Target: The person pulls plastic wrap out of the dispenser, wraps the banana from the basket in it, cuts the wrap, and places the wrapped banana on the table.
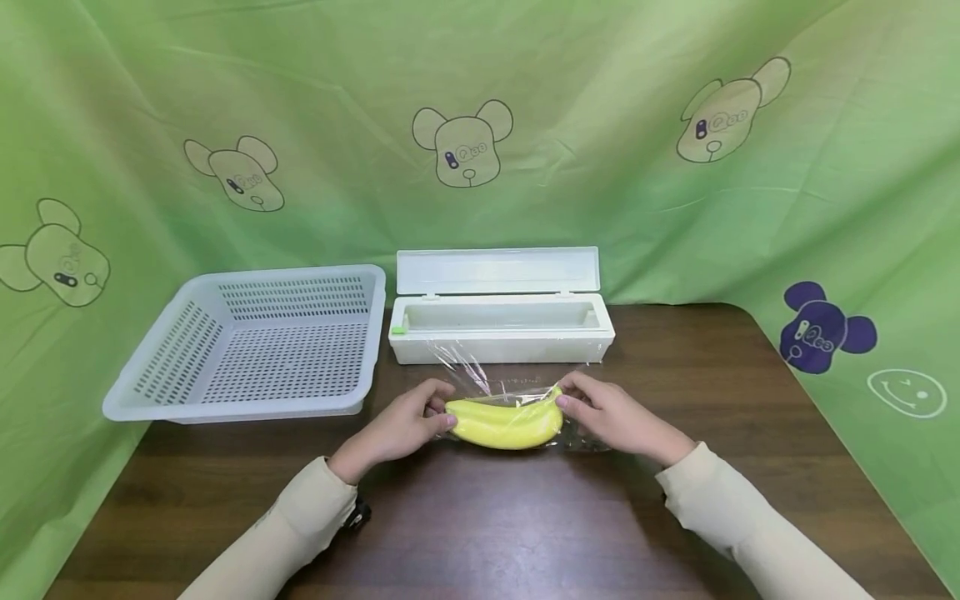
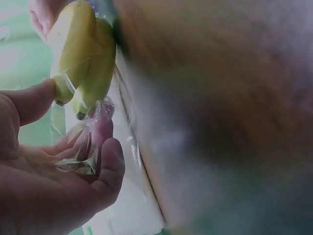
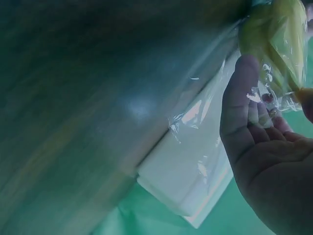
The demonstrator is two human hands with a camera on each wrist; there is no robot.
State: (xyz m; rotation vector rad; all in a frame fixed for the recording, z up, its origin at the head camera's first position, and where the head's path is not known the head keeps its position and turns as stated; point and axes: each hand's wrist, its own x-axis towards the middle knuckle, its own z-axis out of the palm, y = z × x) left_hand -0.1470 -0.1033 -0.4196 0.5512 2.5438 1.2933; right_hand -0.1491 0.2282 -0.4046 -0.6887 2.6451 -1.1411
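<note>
Two yellow bananas (image 2: 80, 46) lie side by side, wrapped in clear plastic film (image 3: 193, 115). In the head view the bananas (image 1: 504, 423) stretch crosswise between both hands, above the near part of the table. My left hand (image 1: 405, 421) holds their left end, its thumb on one tip. Crumpled film (image 2: 85, 164) lies on that hand's curled fingers in the left wrist view. At the opposite end, my right hand (image 1: 618, 414) grips the bananas through the film between thumb and fingers. Some film (image 1: 461, 362) spreads loosely behind the fruit, toward a white box.
The long white film box (image 1: 502, 348) stands at the back with its lid (image 1: 498, 271) raised and a green piece (image 1: 398, 330) at its left. A pale plastic basket (image 1: 240, 409) sits to the left. Green printed cloth (image 1: 600, 217) surrounds the brown table (image 1: 510, 533).
</note>
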